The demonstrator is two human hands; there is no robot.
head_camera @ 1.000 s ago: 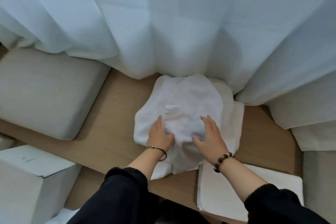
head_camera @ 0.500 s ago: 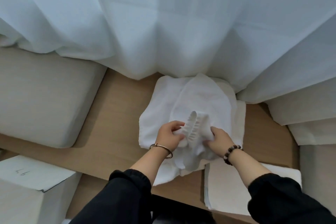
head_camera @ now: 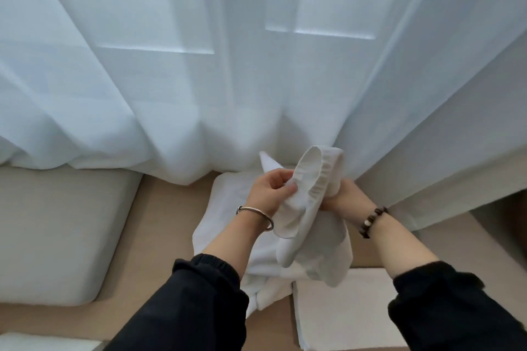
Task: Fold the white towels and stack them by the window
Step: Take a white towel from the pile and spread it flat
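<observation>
A white towel (head_camera: 310, 239) with a gathered hem hangs lifted in the air in front of me. My left hand (head_camera: 272, 191) pinches its upper left edge. Behind the cloth, my right hand (head_camera: 346, 198) grips its right side and is partly hidden. Its lower part drapes down over a loose pile of white towels (head_camera: 228, 208) that lies on the wooden ledge (head_camera: 171, 222) just below the curtained window. A flat folded white towel (head_camera: 342, 308) rests on the ledge at the lower right.
Sheer white curtains (head_camera: 228, 65) hang across the window and reach the ledge. A beige cushion (head_camera: 57, 231) sits on the left. Another beige cushion (head_camera: 445, 179) lies under the curtain at the right. A white box corner (head_camera: 42, 343) shows at the bottom left.
Both hands went from pressing on the towel pile to gripping the top towel and lifting it off the pile. The view has tilted up toward the window.
</observation>
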